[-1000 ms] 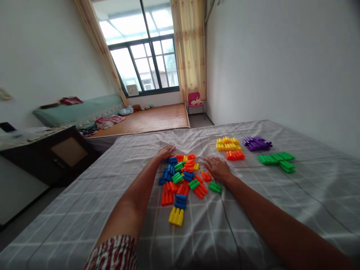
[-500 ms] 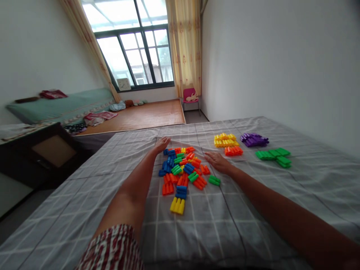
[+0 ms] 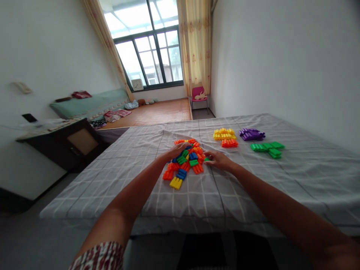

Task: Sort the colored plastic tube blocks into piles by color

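A mixed pile of ridged plastic toy blocks [image 3: 185, 161], orange, green, blue and yellow, lies on the grey checked bedcover [image 3: 146, 202]. My left hand [image 3: 179, 149] rests over the pile's far left part with fingers stretched out, hiding some blue blocks. At the right edge, my right hand [image 3: 218, 160] has its thumb and fingers around a green block [image 3: 207, 159]. Nearest to me in the pile are a yellow block [image 3: 176, 183] and a blue block [image 3: 181, 174].
To the right lie sorted groups: yellow blocks [image 3: 224, 134], orange blocks [image 3: 230, 143], purple blocks [image 3: 251, 134] and green blocks [image 3: 268, 149]. A dark cabinet [image 3: 63, 144] stands at the left. Beyond are a low bed [image 3: 163, 110], a pink chair [image 3: 198, 93] and a window.
My left hand has moved from beside the pile onto it. My right hand has closed on the loose green block and brought it against the pile. The view has shifted slightly.
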`<state>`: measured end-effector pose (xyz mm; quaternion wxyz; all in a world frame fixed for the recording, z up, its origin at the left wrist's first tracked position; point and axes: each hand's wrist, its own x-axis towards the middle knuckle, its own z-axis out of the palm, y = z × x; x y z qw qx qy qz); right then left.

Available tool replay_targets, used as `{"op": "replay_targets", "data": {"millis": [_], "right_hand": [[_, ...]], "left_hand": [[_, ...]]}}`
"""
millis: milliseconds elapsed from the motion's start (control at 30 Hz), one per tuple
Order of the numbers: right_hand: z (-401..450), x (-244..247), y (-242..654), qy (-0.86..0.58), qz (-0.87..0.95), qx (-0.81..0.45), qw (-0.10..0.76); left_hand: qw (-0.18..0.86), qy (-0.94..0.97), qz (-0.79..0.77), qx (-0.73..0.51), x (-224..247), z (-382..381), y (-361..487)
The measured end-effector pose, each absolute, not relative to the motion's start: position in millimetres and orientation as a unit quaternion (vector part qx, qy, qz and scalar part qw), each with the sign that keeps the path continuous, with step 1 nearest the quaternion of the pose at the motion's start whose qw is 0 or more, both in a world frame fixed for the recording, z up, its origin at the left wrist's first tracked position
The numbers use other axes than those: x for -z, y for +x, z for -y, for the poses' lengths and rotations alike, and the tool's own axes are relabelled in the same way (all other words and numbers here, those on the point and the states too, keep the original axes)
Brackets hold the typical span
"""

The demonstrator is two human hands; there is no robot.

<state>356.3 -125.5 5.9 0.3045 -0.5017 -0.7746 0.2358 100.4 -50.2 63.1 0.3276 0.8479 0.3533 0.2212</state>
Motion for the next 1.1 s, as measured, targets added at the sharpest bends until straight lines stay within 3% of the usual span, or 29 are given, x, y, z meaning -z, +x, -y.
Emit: {"op": "replay_targets", "data": {"millis": [167,367,800,967,1100], "right_hand": [[136,8,366,-0.474,0.788,-0.14,0.366],[136,16,369,-0.469,0.764,-0.19,0.4],[132,19,382,-0.447,0.746,-0.258,0.42],[137,14,381,-0.458,0.758,-0.206,0.415],[138,12,382,-0.47,0.75,-0.205,0.417]], "left_hand": [[0.208,0.876,-0.387,-0.201,-69,89,83],[0.161,0.814,-0.55,-0.091,-28,149,27],[0.14,0.79,-0.531,-0.272,4,129,117],[0.056,0.76,-0.561,-0.323,-17,109,94],[0.073,0.719,-0.611,-0.323,-31,79,64]]}}
